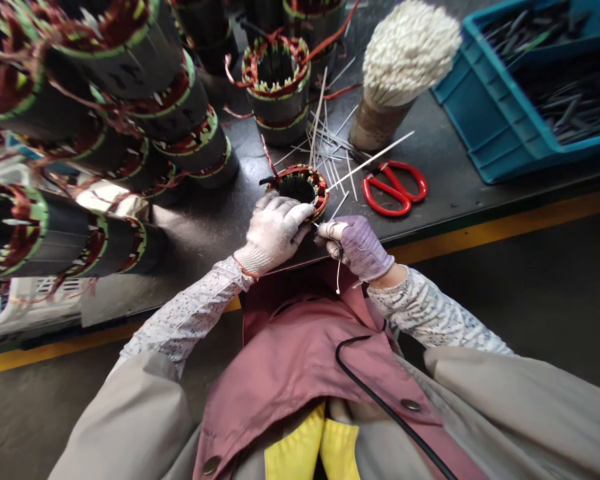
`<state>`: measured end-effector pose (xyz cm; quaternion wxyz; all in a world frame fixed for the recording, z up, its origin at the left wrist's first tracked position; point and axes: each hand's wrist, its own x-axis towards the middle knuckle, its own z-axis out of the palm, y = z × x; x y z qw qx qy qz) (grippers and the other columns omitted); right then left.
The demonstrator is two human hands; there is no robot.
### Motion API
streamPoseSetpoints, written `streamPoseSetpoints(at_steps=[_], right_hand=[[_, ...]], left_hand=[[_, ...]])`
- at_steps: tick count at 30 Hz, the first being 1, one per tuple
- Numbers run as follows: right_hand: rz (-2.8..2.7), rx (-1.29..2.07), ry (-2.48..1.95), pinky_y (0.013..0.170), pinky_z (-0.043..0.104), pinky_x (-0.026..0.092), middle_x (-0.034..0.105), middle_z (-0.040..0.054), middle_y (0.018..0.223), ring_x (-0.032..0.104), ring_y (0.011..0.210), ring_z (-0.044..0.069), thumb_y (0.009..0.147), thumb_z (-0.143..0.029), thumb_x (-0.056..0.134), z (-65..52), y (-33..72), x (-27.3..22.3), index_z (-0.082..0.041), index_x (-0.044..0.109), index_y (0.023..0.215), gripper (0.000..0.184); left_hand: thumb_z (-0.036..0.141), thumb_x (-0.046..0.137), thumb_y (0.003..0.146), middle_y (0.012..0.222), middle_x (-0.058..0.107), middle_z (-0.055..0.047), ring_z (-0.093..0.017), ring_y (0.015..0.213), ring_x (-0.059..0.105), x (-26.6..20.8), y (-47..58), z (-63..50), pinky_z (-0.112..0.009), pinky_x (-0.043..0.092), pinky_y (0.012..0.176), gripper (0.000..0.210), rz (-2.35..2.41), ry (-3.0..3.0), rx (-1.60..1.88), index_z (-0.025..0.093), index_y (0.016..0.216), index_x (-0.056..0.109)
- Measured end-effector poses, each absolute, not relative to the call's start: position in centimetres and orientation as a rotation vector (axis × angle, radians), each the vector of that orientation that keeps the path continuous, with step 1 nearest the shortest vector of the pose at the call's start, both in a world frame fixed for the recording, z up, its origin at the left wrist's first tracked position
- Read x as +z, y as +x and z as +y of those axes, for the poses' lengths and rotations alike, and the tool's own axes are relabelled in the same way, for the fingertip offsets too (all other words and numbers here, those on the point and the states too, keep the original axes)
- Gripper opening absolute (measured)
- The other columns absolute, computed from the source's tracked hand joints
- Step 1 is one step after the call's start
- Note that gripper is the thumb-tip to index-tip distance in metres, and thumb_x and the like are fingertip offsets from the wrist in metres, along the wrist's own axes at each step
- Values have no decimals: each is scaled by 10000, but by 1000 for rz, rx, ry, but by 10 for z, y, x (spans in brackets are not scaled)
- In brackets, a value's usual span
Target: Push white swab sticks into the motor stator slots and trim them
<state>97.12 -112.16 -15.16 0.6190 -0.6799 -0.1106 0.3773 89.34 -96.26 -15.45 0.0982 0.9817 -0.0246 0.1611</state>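
Observation:
A motor stator (300, 187) with copper windings and a dark core stands at the front edge of the dark workbench (210, 227). My left hand (275, 227), in a white glove, grips the stator's near rim. My right hand (353, 243), in a purple glove, pinches a thin white tie (338, 277) right beside the windings; its tail hangs down. A long white strip (370, 162) sticks out from the stator toward the upper right.
Many wound stators (130, 100) are stacked at the left, and another stator (277, 87) stands behind. Red scissors (395, 189) lie to the right, near loose white strips (325, 143), an upright bundle of white strips (405, 60) and a blue crate (530, 80) of dark pieces.

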Motion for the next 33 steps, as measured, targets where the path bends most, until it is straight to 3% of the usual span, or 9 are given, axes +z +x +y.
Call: streamPoseSetpoints(at_steps=[17, 24, 33], right_hand=[[-182, 765, -1565, 356, 192, 262, 463, -38, 424, 385, 348, 50, 717, -241, 588, -1105, 958, -145, -173, 501, 517, 228], [-279, 692, -1574, 354, 187, 277, 490, -33, 408, 406, 357, 62, 690, -331, 581, -1124, 958, -154, -160, 583, 562, 213], [-371, 669, -1491, 435, 212, 345, 499, -24, 451, 440, 431, 83, 719, -371, 598, -1126, 962, -171, -156, 588, 566, 264]], left_hand=[[281, 534, 867, 1107, 722, -80, -251, 1057, 636, -157, 893, -962, -480, 377, 1051, 310, -115, 2893, 506, 206, 1132, 677], [347, 529, 894, 1034, 739, -69, -238, 970, 665, -156, 890, -969, -417, 421, 977, 331, -10, 2922, 560, 195, 1148, 678], [355, 561, 844, 1139, 708, -100, -249, 1042, 652, -154, 880, -980, -397, 405, 997, 466, 115, 3033, 513, 165, 1268, 596]])
